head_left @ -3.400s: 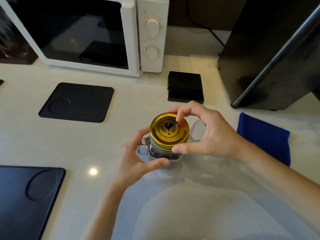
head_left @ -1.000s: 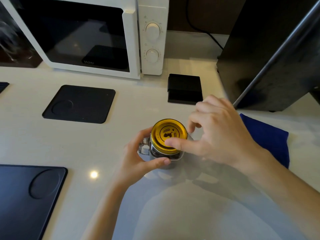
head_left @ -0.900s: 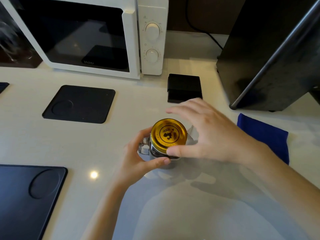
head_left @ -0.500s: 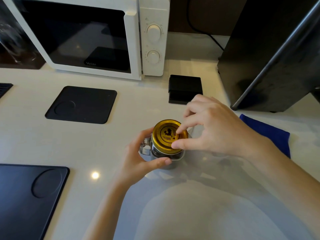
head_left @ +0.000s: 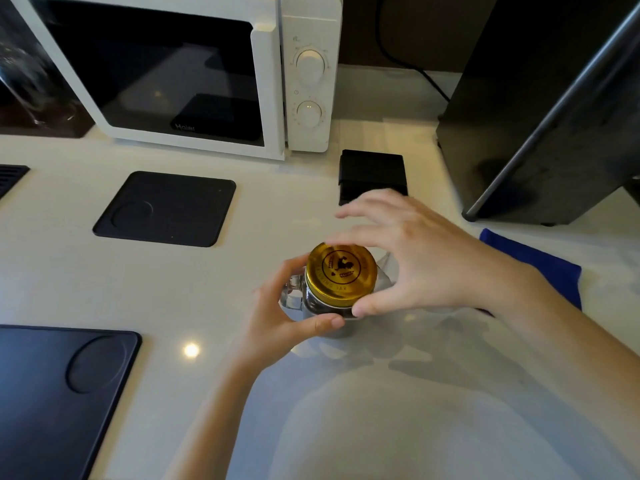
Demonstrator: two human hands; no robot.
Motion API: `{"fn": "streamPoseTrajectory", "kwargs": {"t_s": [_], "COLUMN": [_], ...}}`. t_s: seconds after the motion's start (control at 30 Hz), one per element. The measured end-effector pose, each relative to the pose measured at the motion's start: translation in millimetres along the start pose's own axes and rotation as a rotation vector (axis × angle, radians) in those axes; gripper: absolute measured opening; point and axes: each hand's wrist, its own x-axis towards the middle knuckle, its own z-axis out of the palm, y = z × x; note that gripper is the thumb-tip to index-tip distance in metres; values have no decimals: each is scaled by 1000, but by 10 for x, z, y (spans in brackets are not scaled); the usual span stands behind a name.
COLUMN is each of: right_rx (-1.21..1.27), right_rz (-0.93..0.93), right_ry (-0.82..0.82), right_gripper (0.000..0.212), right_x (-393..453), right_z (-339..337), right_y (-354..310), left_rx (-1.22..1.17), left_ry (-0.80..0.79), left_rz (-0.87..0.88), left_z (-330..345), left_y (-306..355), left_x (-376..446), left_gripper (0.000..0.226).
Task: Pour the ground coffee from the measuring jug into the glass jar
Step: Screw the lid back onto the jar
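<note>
Right hand point(head_left: 426, 268) was spread in a wide arc over the gold lid point(head_left: 341, 271), thumb tip at the lid's near edge and index finger along its far edge; whether the fingers actually gripped the lid could not be told. Left hand point(head_left: 277, 317) was closed around the glass jar point(head_left: 323, 308) from its left side, thumb across the front wall, holding it upright on the desk point(head_left: 86, 289). The jar stood directly below the right palm, its long axis vertical, so the lid's turning axis ran straight up between thumb and index finger. Dark contents showed through the glass under the lid. A clear vessel, probably the measuring jug point(head_left: 384, 268), stood just behind the jar beneath the right fingers; its contents could not be made out. Judged from the capped jar, the step in hand concerned the lid, and the right hand was the nearer one for it.
</note>
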Motion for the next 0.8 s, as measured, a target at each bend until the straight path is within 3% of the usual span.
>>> {"fn": "streamPoseTrajectory", "kwargs": {"t_s": [0.1,0.3,0.47,0.67,0.8], "right_rx": [46,-61,94,58,15], "right_rz": [-30,45,-7,20,22], "right_ry": [-123,53,-66,-28,-9], "right_gripper": [77,63,81,63,68], "right_x": [23,-8,24,10,53], "right_z": [55,1,71,72,60], "right_y": [-7,34,-7,7,1], "left_rx": [-9,9,21,11,29], "left_ry": [5,0,1,-6,-7], "left_rz": [2,-2,7,12,10], "left_z": [-1,-1,-5,-3,-5], "left_y": [-11,25,-16,6,3], "left_x": [-4,-2,3,4,7], "left_gripper": [75,72,72,72,72]}}
